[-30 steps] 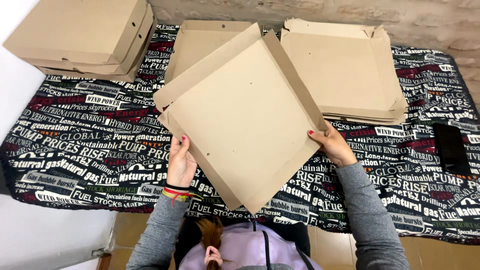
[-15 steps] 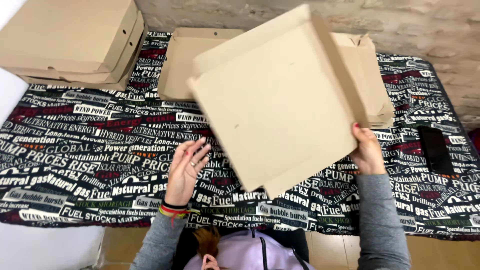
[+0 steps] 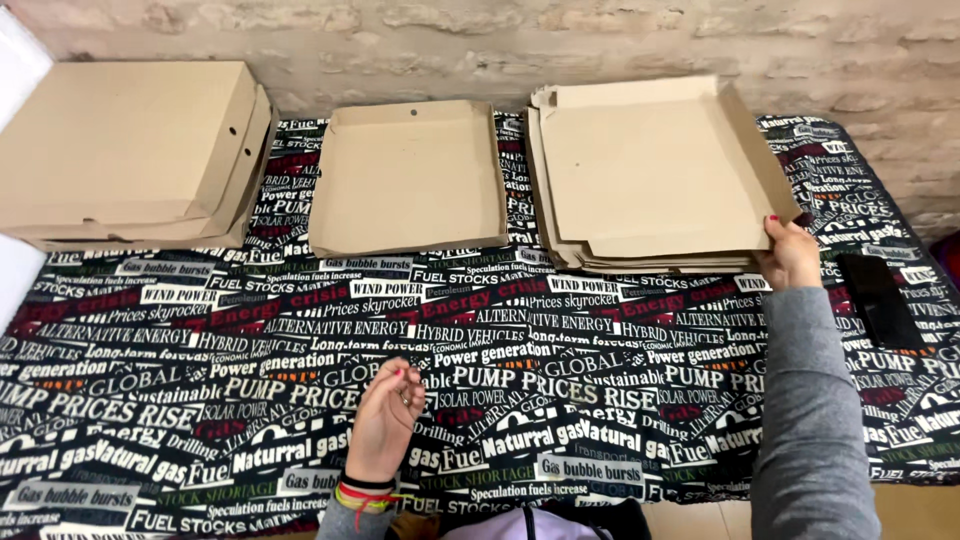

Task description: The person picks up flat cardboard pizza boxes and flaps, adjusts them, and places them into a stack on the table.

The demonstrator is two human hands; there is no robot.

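The right hand (image 3: 790, 255) reaches out to about two o'clock, its grey-sleeved arm stretched long across the tabletop (image 3: 620, 380). Its grip is clamped on the near right corner of the top cardboard sheet (image 3: 655, 170), thumb on top with a red nail showing, the other fingers hidden beneath the edge. The left hand (image 3: 385, 420) hangs low at about seven o'clock, palm turned inward and fingers loosely curled, apart and holding nothing; bright bands circle its wrist.

The top cardboard sheet is a flat, unfolded brown box blank with raised flaps along its far and right sides. It lies on the stack of flat blanks (image 3: 570, 245) at about one o'clock, whose layered edges show along the near and left sides.

Just beside the stack, at twelve o'clock, sits an open shallow cardboard tray (image 3: 408, 180) with low folded walls. At ten o'clock a pile of closed boxes (image 3: 125, 150) rests at the far left edge. A dark flat phone (image 3: 880, 298) lies at three o'clock, near the right wrist. The tabletop wears a black cloth printed with white, red and green lettering.
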